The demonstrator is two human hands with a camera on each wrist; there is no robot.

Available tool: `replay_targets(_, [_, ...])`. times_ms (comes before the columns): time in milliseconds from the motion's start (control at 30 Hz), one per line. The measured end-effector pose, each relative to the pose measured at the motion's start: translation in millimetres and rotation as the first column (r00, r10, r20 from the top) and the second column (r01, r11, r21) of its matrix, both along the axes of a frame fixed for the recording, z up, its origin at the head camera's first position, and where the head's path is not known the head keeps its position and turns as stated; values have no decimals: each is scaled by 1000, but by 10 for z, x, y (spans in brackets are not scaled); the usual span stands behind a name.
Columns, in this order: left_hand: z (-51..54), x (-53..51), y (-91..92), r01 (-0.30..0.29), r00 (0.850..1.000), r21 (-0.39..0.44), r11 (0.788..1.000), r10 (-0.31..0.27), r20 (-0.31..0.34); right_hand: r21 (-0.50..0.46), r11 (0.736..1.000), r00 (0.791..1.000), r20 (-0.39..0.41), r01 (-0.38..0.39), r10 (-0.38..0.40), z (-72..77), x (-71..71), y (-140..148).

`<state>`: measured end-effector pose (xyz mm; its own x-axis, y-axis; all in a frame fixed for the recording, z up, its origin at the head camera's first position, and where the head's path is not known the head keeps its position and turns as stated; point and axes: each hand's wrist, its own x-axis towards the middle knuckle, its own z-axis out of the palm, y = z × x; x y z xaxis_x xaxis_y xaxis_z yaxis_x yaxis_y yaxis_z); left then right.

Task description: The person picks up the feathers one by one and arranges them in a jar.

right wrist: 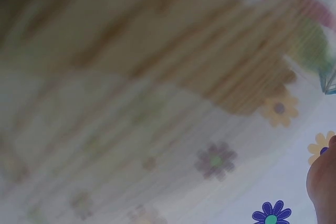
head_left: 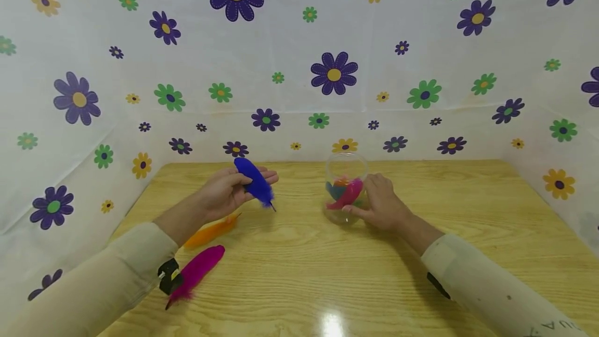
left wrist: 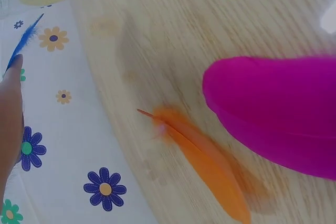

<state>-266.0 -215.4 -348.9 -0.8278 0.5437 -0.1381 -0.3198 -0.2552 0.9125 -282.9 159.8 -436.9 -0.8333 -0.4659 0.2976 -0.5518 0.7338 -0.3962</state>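
Note:
My left hand [head_left: 222, 191] pinches a blue feather [head_left: 254, 180] between thumb and fingers above the table's left half. Its quill points down to the right. In the left wrist view that feather [left wrist: 22, 43] shows edge-on at the upper left. My right hand [head_left: 382, 203] grips the side of a clear round jar [head_left: 340, 216], thumb at the front. Inside the jar lie a pink feather [head_left: 352, 193], a teal one [head_left: 334, 191] and something orange [head_left: 341, 181]. The right wrist view is hazy, with only part of the hand [right wrist: 323, 187] at the right edge.
An orange feather [head_left: 210, 232] lies on the wooden table [head_left: 299, 274] below my left wrist. Nearer to me is a magenta feather [head_left: 201, 269], partly behind the left wrist's black device [head_left: 169, 276]. White flower-patterned cloth [head_left: 281, 40] encloses the table's back and sides.

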Motion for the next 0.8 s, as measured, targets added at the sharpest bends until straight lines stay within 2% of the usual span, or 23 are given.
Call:
replay_targets(300, [65, -17, 159, 17, 1000, 29, 999, -18, 18, 1, 1000, 1000, -18, 3, -3, 5, -1, 17])
replay_targets(533, [99, -59, 261, 79, 997, 40, 996, -78, -26, 0, 1000, 1000, -12, 3, -3, 3, 0, 20])
replay_targets(800, [201, -64, 385, 70, 998, 60, 996, -70, 1, 7, 1000, 1000, -24, -1, 1, -10, -13, 13])
